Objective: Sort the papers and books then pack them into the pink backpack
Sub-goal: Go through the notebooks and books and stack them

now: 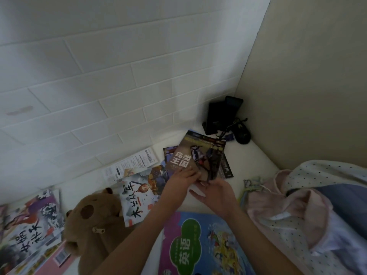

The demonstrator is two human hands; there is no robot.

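Both hands are working on the brown bird book (200, 157) at centre frame, tilted up off the white bed (256, 155). Left hand (183, 178) is gripping the book's lower left corner, fingers curled over the cover; right hand (215, 192) is sitting at the lower right edge with fingers spread and relaxed, looks like supporting from under, contact point not clear. Judging this as the sorting step, 1 book being lifted off the scattered pile. To do it well: getting the right hand pinching the bottom edge too, lifting straight up so the dark book (226, 167) underneath is not dragging along, then squaring it with the others before packing. Pink backpack (282, 211) is lying at right of frame, just beside the right forearm, opening hard to read, looks slumped, so it likely needs holding open first. Other books are waiting: white illustrated book (139, 195) left of centre, blue and purple book (198, 247) at bottom centre under the arms, another illustrated book (29, 225) at lower left. Room: brick wall (99, 76) is closing off the top, beige panel (307, 76) the right, black device (222, 116) with cables is sitting in the corner just beyond the book, so swinging upward risks snagging. Brown plush toy (93, 219) is crowding lower left. Open path is rightward and down toward the backpack.
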